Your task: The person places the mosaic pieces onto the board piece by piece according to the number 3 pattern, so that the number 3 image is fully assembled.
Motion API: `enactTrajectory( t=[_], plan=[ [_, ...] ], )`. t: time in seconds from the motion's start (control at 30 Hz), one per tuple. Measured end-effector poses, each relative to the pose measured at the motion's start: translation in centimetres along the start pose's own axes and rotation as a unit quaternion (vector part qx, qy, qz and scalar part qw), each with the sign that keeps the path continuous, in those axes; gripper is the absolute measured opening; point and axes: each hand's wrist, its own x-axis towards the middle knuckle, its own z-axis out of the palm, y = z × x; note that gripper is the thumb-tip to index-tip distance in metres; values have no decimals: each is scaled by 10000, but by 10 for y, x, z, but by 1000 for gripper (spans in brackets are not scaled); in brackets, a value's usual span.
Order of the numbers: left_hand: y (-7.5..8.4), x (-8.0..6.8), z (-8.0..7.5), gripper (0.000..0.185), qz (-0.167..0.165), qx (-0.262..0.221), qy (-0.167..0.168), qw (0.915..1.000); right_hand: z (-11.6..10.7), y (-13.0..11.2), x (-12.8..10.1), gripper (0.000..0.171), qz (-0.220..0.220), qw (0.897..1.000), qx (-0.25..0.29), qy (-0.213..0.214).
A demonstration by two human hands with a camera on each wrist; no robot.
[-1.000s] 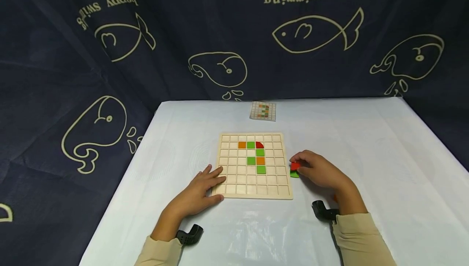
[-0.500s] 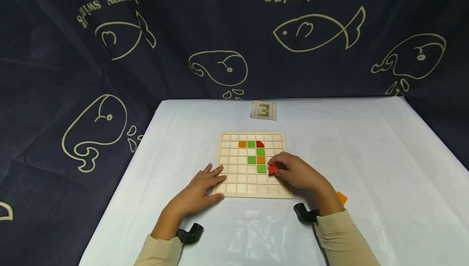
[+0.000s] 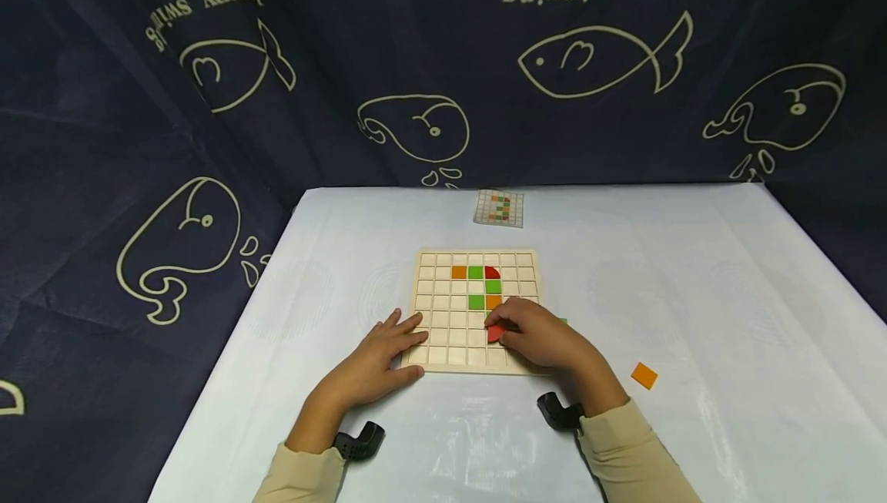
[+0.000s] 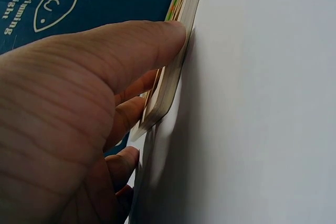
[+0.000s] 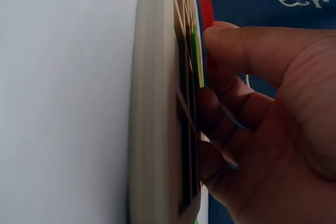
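A square wooden grid board (image 3: 450, 368) lies on the white-covered table with several orange and green square tiles and a red quarter-round tile (image 3: 491, 273) in its cells. My right hand (image 3: 537, 333) is over the board's right half and pinches a red tile (image 3: 495, 333) between thumb and fingers, just below the coloured column. In the right wrist view this red tile (image 5: 207, 11) stands off the board's surface. My left hand (image 3: 377, 357) rests with spread, straight fingers on the board's left edge; its thumb (image 4: 170, 38) touches the front edge in the left wrist view.
Right of the board lies an orange square tile (image 3: 644, 375). A green tile (image 3: 563, 321) peeks out behind my right hand. Beyond the board is a small card (image 3: 498, 209) with a printed coloured grid. A dark curtain (image 3: 388, 25) with fish drawings hangs behind the table.
My right hand has picked up the red tile from beside the board and carried it left over the grid, uncovering the orange tile. My left hand has stayed put.
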Motion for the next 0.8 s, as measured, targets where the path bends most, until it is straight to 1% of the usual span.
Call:
enactTrajectory(
  t=[0.2, 0.57, 0.8],
  plan=[
    [1, 0, -1, 55, -3, -21, 6, 10000, 2, 0, 1, 27, -169, 9998, -121, -48],
    [2, 0, -1, 55, -6, 10, -8, 10000, 1, -2, 1, 28, -20, 9999, -77, -130],
    [3, 0, -2, 55, 43, -58, 20, 10000, 3, -2, 1, 28, -103, 9999, -72, 22]
  ],
)
